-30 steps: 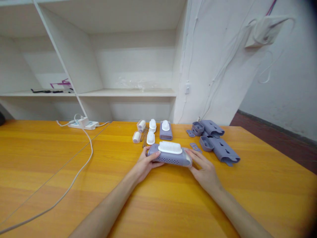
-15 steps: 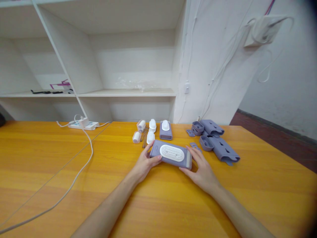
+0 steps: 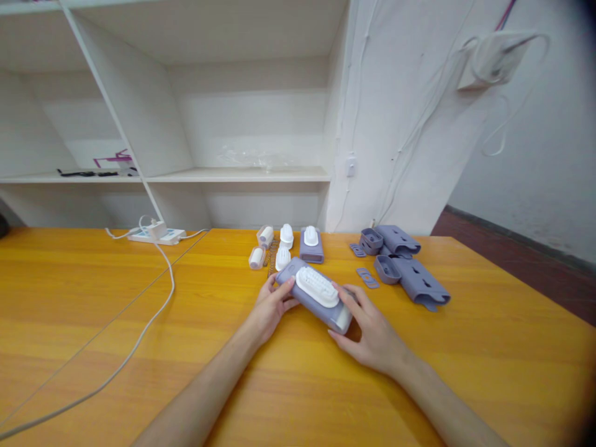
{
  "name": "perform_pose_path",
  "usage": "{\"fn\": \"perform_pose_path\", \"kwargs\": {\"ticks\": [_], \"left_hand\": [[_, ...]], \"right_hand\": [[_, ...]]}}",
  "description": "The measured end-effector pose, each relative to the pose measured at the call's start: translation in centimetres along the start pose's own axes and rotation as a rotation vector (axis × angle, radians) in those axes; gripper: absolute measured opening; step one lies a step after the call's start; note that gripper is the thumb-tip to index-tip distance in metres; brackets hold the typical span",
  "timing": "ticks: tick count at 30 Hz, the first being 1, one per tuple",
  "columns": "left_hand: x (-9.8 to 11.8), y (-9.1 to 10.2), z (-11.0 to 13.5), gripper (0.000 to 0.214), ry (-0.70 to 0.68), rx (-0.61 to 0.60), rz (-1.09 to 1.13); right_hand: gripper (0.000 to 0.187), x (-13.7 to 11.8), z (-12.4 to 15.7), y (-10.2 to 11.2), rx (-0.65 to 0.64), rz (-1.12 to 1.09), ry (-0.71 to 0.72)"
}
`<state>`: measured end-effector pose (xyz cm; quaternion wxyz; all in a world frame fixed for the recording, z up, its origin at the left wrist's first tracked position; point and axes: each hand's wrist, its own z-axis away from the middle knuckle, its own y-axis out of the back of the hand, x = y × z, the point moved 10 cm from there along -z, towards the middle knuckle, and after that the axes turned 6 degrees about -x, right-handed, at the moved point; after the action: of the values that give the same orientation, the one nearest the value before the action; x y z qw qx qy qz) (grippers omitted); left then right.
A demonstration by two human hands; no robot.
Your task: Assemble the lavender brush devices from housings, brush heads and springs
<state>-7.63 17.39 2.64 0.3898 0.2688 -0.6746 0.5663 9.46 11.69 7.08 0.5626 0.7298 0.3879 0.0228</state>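
Note:
Between my two hands is a purple-grey plastic box point(image 3: 310, 302) with a white oval ridged piece point(image 3: 318, 285) on its upper face and a pale translucent end at the right. My left hand point(image 3: 273, 305) grips its left end, thumb on top and fingers beneath. Around the right end, my right hand point(image 3: 367, 326) is closed, with fingers at the top edge and thumb low at the near side. The box tilts down to the right. Just beyond it stand white ridged oval pieces point(image 3: 282, 257) and a similar purple-grey box point(image 3: 311, 248) topped by a white piece.
Clear-and-white rollers point(image 3: 257, 257) and thin springs point(image 3: 272, 256) lie at the back. To the right are purple-grey housings point(image 3: 421, 280), small cups point(image 3: 388, 269) and flat plates point(image 3: 367, 277). A power strip point(image 3: 170, 236) and a long cable point(image 3: 158, 318) occupy the left side.
The box has turned clockwise, its right end swinging down toward me. My right hand moved slightly left and lower with it, and both hands still hold it.

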Motion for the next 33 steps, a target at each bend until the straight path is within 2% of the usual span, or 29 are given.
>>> {"fn": "perform_pose_path", "kwargs": {"ticks": [5, 13, 17, 23, 30, 33], "left_hand": [[-0.5, -0.2, -0.1, 0.038, 0.029, 0.0, -0.018], [0.0, -0.6, 0.3, 0.04, 0.07, -0.023, 0.01], [0.2, -0.6, 0.3, 0.052, 0.072, -0.044, -0.001], [-0.4, 0.5, 0.2, 0.062, 0.071, 0.038, -0.177], [-0.2, 0.1, 0.4, 0.05, 0.059, 0.084, -0.268], [0.1, 0.0, 0.6, 0.049, 0.031, 0.124, -0.379]], "right_hand": [[0.073, -0.5, 0.1, 0.4, 0.091, -0.03, 0.044], [0.067, 1.5, 0.6, 2.1, 0.266, -0.194, -0.059], [0.063, 2.7, 0.5, 1.3, 0.206, -0.211, -0.108], [0.069, 4.4, -0.1, -0.8, 0.059, -0.237, -0.174], [0.054, 4.4, -0.2, -0.5, 0.117, -0.178, -0.175], [0.05, 4.4, -0.1, 0.0, 0.166, -0.124, -0.196]]}}
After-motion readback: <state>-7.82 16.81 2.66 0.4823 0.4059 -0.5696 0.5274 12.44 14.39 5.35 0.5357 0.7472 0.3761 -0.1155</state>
